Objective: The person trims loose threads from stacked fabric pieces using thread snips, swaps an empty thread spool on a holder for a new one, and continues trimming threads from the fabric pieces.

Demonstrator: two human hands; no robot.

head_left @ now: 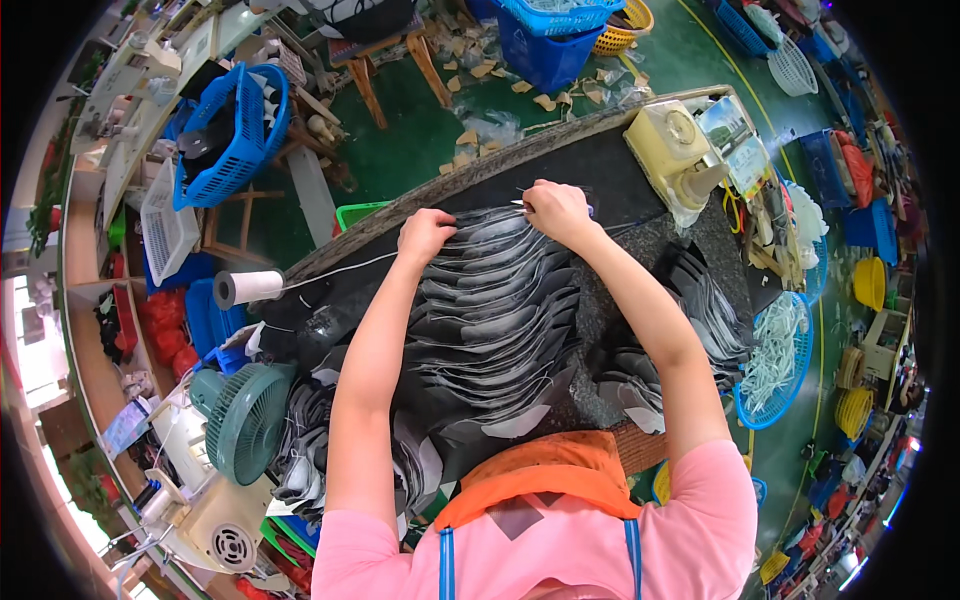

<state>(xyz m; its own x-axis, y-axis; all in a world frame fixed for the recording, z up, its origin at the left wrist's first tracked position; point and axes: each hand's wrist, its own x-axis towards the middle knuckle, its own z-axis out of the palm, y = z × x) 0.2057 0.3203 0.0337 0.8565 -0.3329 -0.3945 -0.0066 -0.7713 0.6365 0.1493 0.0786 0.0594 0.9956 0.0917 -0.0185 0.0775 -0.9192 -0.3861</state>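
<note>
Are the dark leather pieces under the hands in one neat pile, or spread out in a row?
Spread out. The dark pieces overlap like scales in a long row across the table, running from both hands toward the person.

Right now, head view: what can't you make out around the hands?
- Left hand: fist knuckles-up on the grey fabric pieces; palm and any contents hidden.
- Right hand: fingers curled; the thin item at its fingertips is too small to identify.
- White thread from the spool: its end vanishes under the left hand.

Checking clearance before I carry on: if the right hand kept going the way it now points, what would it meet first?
The right hand points away across the black table; it would likely meet bare tabletop, then the far edge. Depth is unclear.
</note>
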